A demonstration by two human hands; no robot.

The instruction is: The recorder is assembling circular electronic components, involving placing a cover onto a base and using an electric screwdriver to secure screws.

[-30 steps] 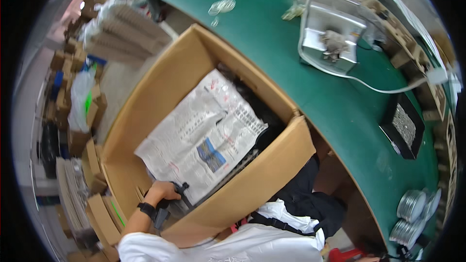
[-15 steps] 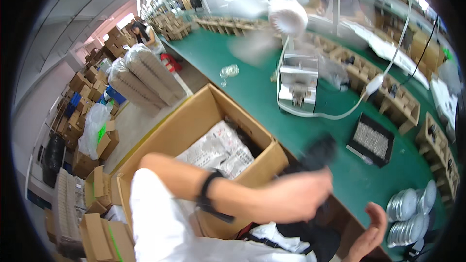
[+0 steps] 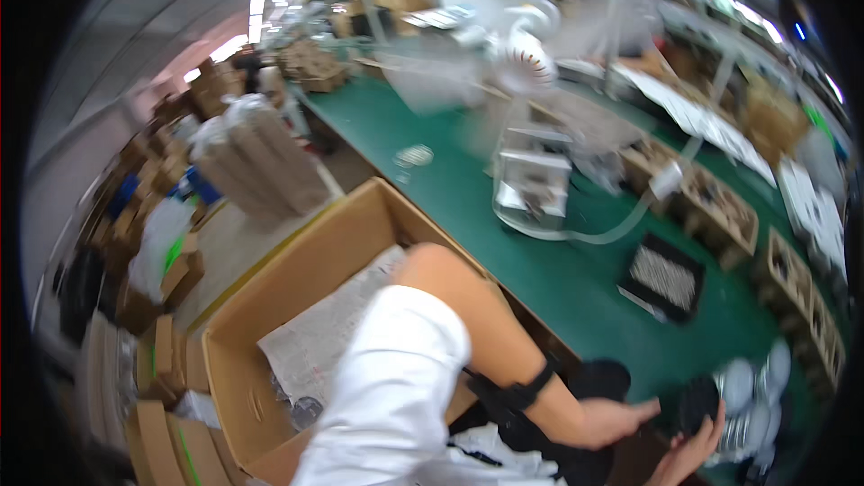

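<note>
My left hand [image 3: 607, 421] reaches in past the carton, a black strap [image 3: 513, 389] round its wrist. Its fingers stretch toward my right hand and nothing shows in them; motion blurs them. At the lower right, my right hand [image 3: 691, 457] grips a dark, round, disc-like piece [image 3: 697, 403], fingers round its edge; its exact kind is not clear. Beside my left hand, at the bench edge, is another dark rounded thing [image 3: 603, 380]. Silvery round stacked parts [image 3: 747, 427] stand just beyond my right hand.
An open cardboard carton [image 3: 297, 306] lined with printed paper stands against the green bench [image 3: 450, 207]. On the bench are a fan [image 3: 524, 63], a metal fixture [image 3: 533, 184], a black tray [image 3: 664, 277] of small parts and compartmented cardboard holders [image 3: 715, 211]. More cartons lie left.
My left hand has moved down and right, from beside the carton toward my right hand. My right hand, previously spread, now grips the dark disc-like piece. The view has shifted.
</note>
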